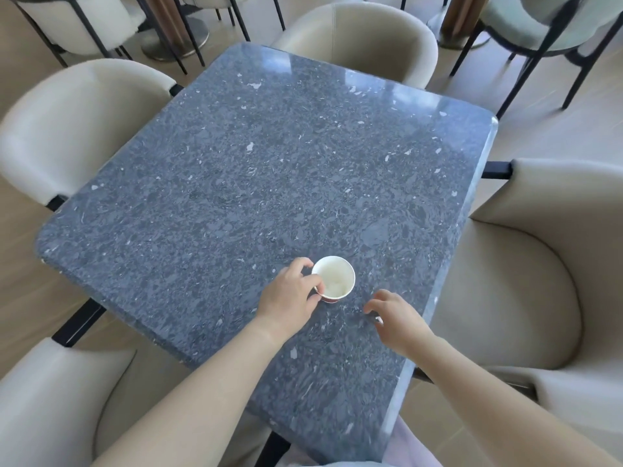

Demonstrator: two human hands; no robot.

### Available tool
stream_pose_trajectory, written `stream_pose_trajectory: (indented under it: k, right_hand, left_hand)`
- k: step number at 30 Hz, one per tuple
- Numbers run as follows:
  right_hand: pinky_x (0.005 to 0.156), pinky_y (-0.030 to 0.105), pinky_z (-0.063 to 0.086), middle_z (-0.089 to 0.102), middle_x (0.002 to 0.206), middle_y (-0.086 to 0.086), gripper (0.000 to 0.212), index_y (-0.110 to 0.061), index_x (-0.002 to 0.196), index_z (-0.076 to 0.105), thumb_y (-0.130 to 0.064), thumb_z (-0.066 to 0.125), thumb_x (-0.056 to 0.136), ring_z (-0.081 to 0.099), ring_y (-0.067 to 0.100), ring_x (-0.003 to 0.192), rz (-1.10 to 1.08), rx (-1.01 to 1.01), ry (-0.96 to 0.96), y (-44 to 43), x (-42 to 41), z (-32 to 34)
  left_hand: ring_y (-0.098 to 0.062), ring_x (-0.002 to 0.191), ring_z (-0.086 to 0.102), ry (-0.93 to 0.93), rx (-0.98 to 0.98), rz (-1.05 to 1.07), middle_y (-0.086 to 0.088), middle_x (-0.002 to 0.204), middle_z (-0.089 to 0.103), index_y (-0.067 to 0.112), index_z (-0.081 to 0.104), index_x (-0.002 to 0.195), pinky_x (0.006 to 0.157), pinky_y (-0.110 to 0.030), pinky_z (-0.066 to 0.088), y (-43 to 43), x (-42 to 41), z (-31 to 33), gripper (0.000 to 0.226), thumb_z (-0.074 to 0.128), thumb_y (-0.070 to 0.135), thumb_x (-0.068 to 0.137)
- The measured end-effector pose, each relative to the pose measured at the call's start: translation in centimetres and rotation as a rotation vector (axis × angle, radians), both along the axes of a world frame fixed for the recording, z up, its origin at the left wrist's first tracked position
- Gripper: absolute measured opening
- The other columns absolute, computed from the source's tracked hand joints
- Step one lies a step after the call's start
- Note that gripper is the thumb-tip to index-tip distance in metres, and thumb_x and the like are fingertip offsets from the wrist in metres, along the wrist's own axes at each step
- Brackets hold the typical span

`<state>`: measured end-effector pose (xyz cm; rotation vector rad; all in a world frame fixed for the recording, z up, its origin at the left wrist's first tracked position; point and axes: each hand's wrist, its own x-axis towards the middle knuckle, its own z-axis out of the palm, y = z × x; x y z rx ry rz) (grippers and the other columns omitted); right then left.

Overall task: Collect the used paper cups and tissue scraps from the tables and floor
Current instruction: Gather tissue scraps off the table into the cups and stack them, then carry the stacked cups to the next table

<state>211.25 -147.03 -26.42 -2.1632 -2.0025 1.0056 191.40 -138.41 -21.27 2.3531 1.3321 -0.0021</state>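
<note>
L hand [290, 293] gripped upright paper cup [334, 277] on grey table [269, 170], R hand [396, 320] curled nearby, grip unclear

The counter [269, 170] stands in the middle, with a chair pushed up to each side: one at its left edge [77, 129], one behind its far edge [357, 38], one at its right edge [526, 264], and one by the near left corner [50, 399]. A paper cup [333, 278] stands upright on the counter, in the near part and closer to the right edge. The left hand [291, 293] holds the cup from its left side. The right hand [392, 318] is over the counter just right of the cup, apart from it. Behind the far chair, more chairs [546, 25] and a pedestal base [175, 38] stand on the floor [539, 136].
</note>
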Motion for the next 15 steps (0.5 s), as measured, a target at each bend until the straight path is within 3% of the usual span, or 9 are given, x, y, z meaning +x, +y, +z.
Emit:
stream_pose_trajectory:
  k: [4,9,15]
  right_hand:
    - [0.076,0.029,0.044,0.054,0.108,0.003,0.034,-0.017,0.106,0.063,0.003,0.046,0.084,0.055,0.023,0.099,-0.066,0.035,0.023,-0.1,-0.4,0.4]
    - [0.068,0.022,0.041,0.060,0.097,-0.002,0.025,-0.018,0.097,0.067,-0.002,0.054,0.084,0.052,0.011,0.079,-0.242,0.385,0.152,1.4,-1.7,6.2]
    - [0.077,0.028,0.048,0.061,0.106,-0.002,0.021,-0.018,0.100,0.066,-0.006,0.059,0.084,0.057,0.015,0.086,-0.261,0.478,0.180,1.0,-2.5,11.1]
  left_hand:
    - [-0.018,0.102,0.052,-0.012,-0.010,0.000,0.008,0.124,0.047,0.026,0.063,0.093,0.070,-0.033,0.049,-0.4,-0.8,0.2,0.008,0.057,0.027,0.088]
    - [-0.016,0.102,0.053,-0.065,-0.007,0.007,0.013,0.124,0.049,0.028,0.060,0.095,0.070,-0.029,0.046,-0.8,-0.8,1.1,0.008,0.058,0.030,0.087]
    - [-0.019,0.103,0.055,-0.195,0.013,-0.079,0.010,0.125,0.051,0.027,0.060,0.091,0.073,-0.037,0.051,-1.2,1.6,2.9,0.005,0.060,0.029,0.086]
